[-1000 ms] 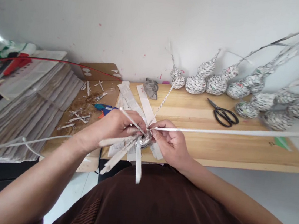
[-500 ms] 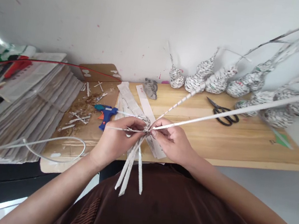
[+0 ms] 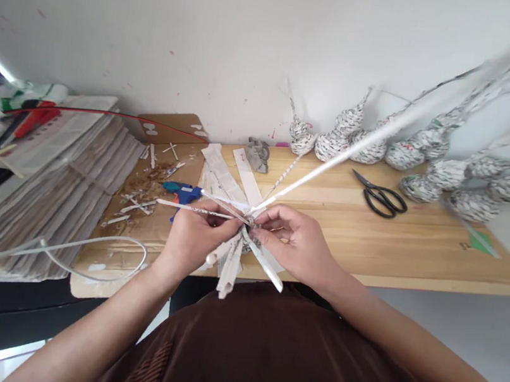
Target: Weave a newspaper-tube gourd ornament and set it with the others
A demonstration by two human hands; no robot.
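Two hands close on one small woven paper piece (image 3: 251, 221) before us, over the table's (image 3: 370, 253) near edge: our left hand (image 3: 201, 231) pinches it with thumb and fingers, our right hand (image 3: 302, 243) grips its other side. We'd do well to hold the crossing firmly, keep the long white strip (image 3: 336, 161) taut and snug each turn without creasing it. Compared with half a second ago, that strip slants more steeply, and the short paper ends (image 3: 229, 270) fan wider.

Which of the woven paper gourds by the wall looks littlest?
The leftmost woven gourd, nearest the grey lump; its two bulges look smaller than the others'.
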